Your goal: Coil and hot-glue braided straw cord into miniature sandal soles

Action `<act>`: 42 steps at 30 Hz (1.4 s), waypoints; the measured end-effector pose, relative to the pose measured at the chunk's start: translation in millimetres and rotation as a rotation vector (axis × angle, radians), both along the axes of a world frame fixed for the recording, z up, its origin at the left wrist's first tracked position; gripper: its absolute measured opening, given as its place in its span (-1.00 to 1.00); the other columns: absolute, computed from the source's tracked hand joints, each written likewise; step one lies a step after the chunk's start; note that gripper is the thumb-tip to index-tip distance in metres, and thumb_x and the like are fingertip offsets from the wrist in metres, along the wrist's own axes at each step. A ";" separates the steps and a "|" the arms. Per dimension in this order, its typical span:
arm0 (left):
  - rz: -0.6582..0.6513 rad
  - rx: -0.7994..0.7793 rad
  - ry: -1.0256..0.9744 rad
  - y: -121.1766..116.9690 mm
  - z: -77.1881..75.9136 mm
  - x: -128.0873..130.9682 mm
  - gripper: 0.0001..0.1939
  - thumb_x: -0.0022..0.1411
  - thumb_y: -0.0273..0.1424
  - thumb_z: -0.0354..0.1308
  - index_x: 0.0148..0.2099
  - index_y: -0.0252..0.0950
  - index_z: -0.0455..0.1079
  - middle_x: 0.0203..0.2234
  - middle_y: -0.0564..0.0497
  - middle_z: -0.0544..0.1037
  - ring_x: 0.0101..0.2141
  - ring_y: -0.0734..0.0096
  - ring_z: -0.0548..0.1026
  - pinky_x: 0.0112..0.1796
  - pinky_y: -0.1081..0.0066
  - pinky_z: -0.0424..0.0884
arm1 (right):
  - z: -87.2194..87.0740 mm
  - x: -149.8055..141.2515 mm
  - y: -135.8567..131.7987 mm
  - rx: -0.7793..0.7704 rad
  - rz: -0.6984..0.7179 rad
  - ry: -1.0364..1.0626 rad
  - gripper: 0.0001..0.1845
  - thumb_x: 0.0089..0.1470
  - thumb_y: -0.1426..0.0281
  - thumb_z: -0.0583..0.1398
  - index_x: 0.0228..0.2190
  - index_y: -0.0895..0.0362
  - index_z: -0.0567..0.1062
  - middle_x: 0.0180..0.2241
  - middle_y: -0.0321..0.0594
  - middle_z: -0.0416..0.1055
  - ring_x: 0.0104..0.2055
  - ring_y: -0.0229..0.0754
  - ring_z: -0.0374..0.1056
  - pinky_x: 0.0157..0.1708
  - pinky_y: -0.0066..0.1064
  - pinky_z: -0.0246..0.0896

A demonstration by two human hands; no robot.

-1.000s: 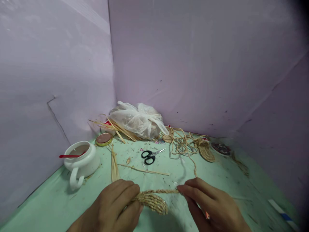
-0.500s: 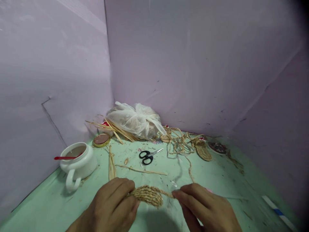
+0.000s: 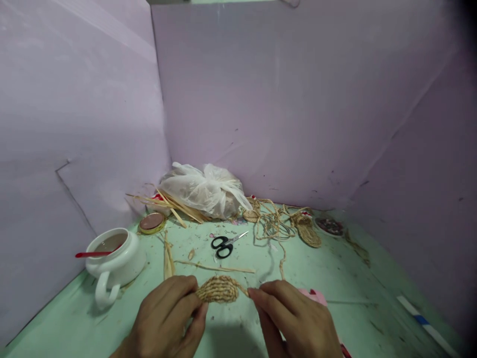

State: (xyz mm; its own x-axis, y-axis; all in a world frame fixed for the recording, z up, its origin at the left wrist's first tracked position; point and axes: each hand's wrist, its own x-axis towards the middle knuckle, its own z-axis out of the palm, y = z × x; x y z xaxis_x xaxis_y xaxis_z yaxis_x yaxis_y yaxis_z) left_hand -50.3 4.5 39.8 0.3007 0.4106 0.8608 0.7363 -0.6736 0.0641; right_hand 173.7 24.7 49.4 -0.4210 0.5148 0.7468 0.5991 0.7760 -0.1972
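My left hand (image 3: 169, 313) pinches one end of a small oval coil of braided straw (image 3: 219, 289), held above the green table (image 3: 238, 343). At the coil's right end, the loose braided cord (image 3: 243, 290) runs to my right hand (image 3: 294, 315), whose thumb and fingertips are closed on it. More of that cord (image 3: 282, 261) rises behind the right hand to a tangled heap of braid (image 3: 274, 221). Black-handled scissors (image 3: 225, 244) lie beyond the coil, and a thin straw strip (image 3: 214, 267) lies between them and my hands.
On the left stands a white pot (image 3: 117, 263) with a red stick in it, near a round tin (image 3: 152, 222). A tied plastic bag (image 3: 204, 189) and straw strips (image 3: 179, 204) lie at the back. Right of the heap are a woven straw sole (image 3: 308, 232) and a dish (image 3: 330, 226).
My right hand has moved left, closer to my left hand. The cord, earlier stretched straight along the coil's upper edge, now bends around its right end. The view has shifted slightly.
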 end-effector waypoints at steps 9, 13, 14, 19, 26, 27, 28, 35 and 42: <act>0.051 0.027 -0.062 -1.2 -2.3 5.9 -0.86 0.07 -0.68 0.14 -0.34 -0.36 0.36 -0.42 -0.06 0.48 -0.35 0.42 0.46 -0.34 0.48 0.45 | -4.3 -3.0 -2.8 -0.175 0.071 0.049 -0.77 0.05 0.57 0.15 -0.24 0.11 0.47 -0.53 -0.27 0.42 -0.56 -0.27 0.37 -0.58 -0.51 0.25; 0.043 0.040 -0.009 0.1 -3.1 4.0 -0.88 0.07 -0.66 0.14 -0.34 -0.36 0.36 -0.41 -0.08 0.47 -0.37 0.40 0.45 -0.37 0.45 0.45 | -4.0 -1.7 -3.4 -0.222 0.071 0.066 -0.78 0.06 0.56 0.14 -0.24 0.08 0.45 -0.49 -0.28 0.45 -0.51 -0.27 0.41 -0.53 -0.51 0.29; 0.040 0.041 0.013 0.4 -2.2 2.8 -0.88 0.07 -0.66 0.14 -0.34 -0.37 0.36 -0.41 -0.09 0.48 -0.37 0.38 0.45 -0.36 0.43 0.46 | -3.2 -1.0 -1.5 -0.214 0.059 0.065 -0.77 0.07 0.56 0.13 -0.23 0.08 0.45 -0.45 -0.26 0.47 -0.47 -0.25 0.42 -0.51 -0.50 0.30; -0.117 -0.071 0.154 -0.7 6.9 -1.1 -0.88 0.11 -0.65 0.07 -0.35 -0.36 0.36 -0.43 -0.11 0.49 -0.37 0.34 0.47 -0.37 0.39 0.44 | 5.7 5.9 17.9 -0.181 -0.005 -0.027 -0.78 0.10 0.58 0.08 -0.33 0.08 0.47 -0.43 -0.25 0.49 -0.39 -0.21 0.43 -0.21 -0.25 0.34; -0.070 -0.326 0.038 -5.2 6.1 -2.3 -0.88 0.16 -0.58 0.04 -0.37 -0.29 0.32 -0.46 -0.01 0.48 -0.41 0.45 0.47 -0.43 0.50 0.39 | -5.5 71.2 -9.6 -0.269 -0.403 -0.312 -0.80 0.07 0.28 0.14 -0.25 0.07 0.43 -0.27 -0.11 0.47 -0.36 -0.04 0.47 -0.56 -0.31 0.34; -0.048 -0.331 0.019 -5.4 5.2 -2.5 -0.89 0.17 -0.57 0.05 -0.38 -0.28 0.31 -0.47 0.01 0.48 -0.42 0.45 0.48 -0.43 0.51 0.38 | -13.6 81.3 -17.8 -0.300 -0.438 -0.367 -0.72 0.02 0.21 0.19 -0.23 0.07 0.42 -0.31 -0.13 0.47 -0.44 -0.07 0.47 -0.67 -0.39 0.27; -0.030 -0.336 0.003 -5.5 4.4 -2.5 -0.90 0.17 -0.55 0.07 -0.38 -0.27 0.31 -0.47 0.02 0.48 -0.41 0.45 0.48 -0.43 0.52 0.38 | -23.1 89.3 -24.2 -0.310 -0.484 -0.376 -0.65 -0.02 0.19 0.22 -0.19 0.09 0.40 -0.32 -0.12 0.46 -0.44 -0.07 0.47 -0.69 -0.41 0.25; -0.084 -0.365 0.008 -9.9 1.2 5.3 -0.90 0.15 -0.59 0.09 -0.35 -0.29 0.32 -0.41 -0.01 0.47 -0.39 0.45 0.47 -0.40 0.50 0.38 | -63.4 112.5 10.5 -0.440 -0.621 -0.306 -0.82 0.13 0.38 0.02 -0.28 0.19 0.37 -0.46 -0.10 0.45 -0.46 -0.07 0.42 -0.50 -0.32 0.27; -0.097 -0.528 0.216 -37.9 -26.7 5.8 -0.83 0.22 -0.55 -0.03 -0.38 -0.28 0.32 -0.41 0.00 0.46 -0.44 0.44 0.43 -0.42 0.43 0.37 | -17.8 92.4 8.6 -0.292 -0.497 -0.131 -0.78 0.11 0.35 0.06 -0.23 0.11 0.44 -0.26 -0.05 0.47 -0.27 -0.01 0.42 -0.33 -0.23 0.30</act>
State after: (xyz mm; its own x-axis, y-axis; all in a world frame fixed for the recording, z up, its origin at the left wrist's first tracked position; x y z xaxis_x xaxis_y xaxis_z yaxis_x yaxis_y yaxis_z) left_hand -44.4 -33.4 13.1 0.5042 0.7301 0.4613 0.7069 -0.6558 0.2652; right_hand 266.1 33.4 31.6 -0.1553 0.8507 0.5023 0.9108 0.3201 -0.2606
